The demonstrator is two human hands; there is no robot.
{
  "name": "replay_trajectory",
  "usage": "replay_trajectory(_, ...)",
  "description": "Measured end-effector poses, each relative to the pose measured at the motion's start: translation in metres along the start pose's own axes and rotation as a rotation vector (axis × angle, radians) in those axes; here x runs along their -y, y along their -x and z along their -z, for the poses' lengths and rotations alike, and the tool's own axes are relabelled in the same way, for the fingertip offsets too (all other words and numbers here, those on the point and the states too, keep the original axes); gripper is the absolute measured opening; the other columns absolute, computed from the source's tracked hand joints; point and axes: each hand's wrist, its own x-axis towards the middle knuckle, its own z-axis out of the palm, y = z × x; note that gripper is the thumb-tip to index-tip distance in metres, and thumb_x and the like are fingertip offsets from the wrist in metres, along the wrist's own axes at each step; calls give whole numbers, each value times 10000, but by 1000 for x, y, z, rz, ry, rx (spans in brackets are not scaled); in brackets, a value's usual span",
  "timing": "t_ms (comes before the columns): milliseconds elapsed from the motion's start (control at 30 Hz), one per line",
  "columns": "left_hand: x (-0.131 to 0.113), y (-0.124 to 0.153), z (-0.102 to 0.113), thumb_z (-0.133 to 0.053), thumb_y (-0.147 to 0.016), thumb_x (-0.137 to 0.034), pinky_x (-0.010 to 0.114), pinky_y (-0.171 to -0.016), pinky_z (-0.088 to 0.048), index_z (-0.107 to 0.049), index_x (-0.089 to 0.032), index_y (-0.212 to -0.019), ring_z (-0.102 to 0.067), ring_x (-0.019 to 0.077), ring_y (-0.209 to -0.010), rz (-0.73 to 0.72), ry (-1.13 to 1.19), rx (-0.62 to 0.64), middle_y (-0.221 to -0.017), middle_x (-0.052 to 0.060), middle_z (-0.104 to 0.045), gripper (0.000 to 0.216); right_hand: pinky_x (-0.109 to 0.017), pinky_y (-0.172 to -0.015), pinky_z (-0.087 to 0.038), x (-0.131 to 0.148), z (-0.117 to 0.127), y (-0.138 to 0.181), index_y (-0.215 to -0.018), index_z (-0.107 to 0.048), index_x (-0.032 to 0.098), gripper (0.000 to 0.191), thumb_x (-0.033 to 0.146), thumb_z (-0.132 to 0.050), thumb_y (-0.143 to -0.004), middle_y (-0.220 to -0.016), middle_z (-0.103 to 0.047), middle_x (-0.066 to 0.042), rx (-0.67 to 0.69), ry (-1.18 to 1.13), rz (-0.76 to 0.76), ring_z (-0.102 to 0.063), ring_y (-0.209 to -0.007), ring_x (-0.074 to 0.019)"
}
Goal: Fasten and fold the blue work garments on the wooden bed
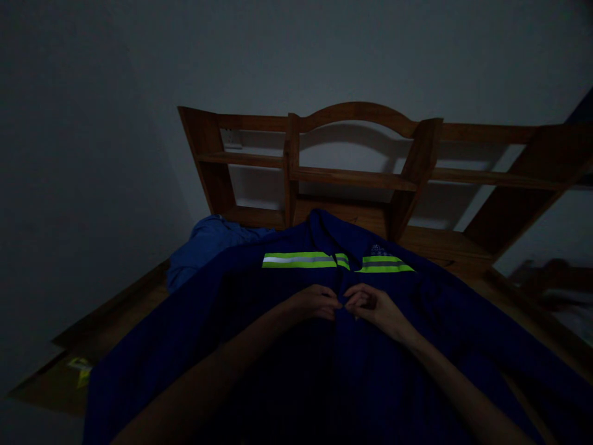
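Observation:
A dark blue work jacket [278, 321] with yellow-green and silver reflective stripes lies spread out, its collar toward the shelf and its sleeves out to both sides. At the front opening, just below the chest stripes, my left hand [319, 301] pinches one edge of the jacket's front. Close on the other side of the opening, my right hand [373, 306] has its fingers curled and pinched on the other edge. A small pale spot shows between the fingertips, too dim to name. White lettering marks the chest above the right-hand stripe.
Beyond the collar stands a wooden shelf unit [354, 179] against the wall. A crumpled lighter blue cloth [204, 244] lies beside the jacket's left shoulder area. Something yellow [82, 374] rests at the lower left. The room is dark.

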Motion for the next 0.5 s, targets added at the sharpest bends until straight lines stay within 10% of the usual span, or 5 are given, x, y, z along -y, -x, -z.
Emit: replay_trajectory(500, -2, 1, 2, -828, -449, -202, 317, -694, -485, -539, -145, -820, -609, 126, -576, 55, 47, 54, -586, -13, -616, 474, -236, -591, -451, 0, -1, 1, -932, -449, 190, 344, 262, -698, -706, -782, -629, -3, 10, -50, 13, -564, -618, -102)
